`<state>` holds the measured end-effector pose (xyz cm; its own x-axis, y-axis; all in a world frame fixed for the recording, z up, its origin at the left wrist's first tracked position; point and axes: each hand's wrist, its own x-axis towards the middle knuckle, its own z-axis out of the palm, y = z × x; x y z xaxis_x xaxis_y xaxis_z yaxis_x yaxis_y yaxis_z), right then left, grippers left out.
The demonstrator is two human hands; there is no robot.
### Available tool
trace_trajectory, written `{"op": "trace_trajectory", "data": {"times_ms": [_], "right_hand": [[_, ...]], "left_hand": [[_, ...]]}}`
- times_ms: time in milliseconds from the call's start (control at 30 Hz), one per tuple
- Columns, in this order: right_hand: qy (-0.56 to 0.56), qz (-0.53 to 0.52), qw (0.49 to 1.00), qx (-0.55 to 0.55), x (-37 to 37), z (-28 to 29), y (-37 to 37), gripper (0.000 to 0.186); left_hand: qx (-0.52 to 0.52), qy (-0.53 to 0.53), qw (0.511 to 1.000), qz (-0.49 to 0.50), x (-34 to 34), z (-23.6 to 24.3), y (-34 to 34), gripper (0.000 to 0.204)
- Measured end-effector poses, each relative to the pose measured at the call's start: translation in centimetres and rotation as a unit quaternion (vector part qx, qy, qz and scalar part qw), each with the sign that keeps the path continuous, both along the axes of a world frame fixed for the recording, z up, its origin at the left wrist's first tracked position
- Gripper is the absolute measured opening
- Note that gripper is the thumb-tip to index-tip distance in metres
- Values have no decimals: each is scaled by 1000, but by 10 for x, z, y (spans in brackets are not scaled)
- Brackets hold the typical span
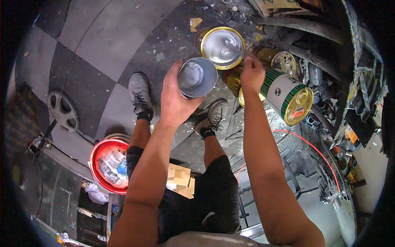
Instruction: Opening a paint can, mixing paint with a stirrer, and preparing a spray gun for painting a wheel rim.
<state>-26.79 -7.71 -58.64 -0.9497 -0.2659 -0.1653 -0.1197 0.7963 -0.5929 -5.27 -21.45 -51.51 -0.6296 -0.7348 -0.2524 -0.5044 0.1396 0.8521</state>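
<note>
My left hand [175, 96] is wrapped round a grey cup [210, 78], tilted so its mouth shows, with some silvery-grey paint inside. In my right hand [252, 76] is a thin grey paint-coated tool [238, 51], its far end over the open can and its exact kind hard to make out. The open paint can [204, 46] has a gold rim and holds silver-grey paint; it stands just beyond the cup. Beside my right wrist lies a green and white can [281, 91] with a gold end.
Another gold-rimmed can [284, 64] with a spattered lid sits at the right near black bars. A red-rimmed bucket [94, 160] with rubbish stands at lower left. A cardboard box [179, 175] is by my legs. A red hose [310, 145] curves at lower right.
</note>
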Motion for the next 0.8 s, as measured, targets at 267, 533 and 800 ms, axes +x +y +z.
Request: {"op": "trace_trajectory", "data": {"times_ms": [267,533,800], "right_hand": [[-78,-57,995,-17,3,-17,5,30],[-322,-289,856,-281,2,14,10,22],[-206,-188,917,-286,-9,127,28,25]], "left_hand": [[19,10,1000,4,-10,-1,-2,96],[13,-23,1000,-15,-16,-1,-10,99],[-43,-23,999,-19,-27,-12,-12,96]]}}
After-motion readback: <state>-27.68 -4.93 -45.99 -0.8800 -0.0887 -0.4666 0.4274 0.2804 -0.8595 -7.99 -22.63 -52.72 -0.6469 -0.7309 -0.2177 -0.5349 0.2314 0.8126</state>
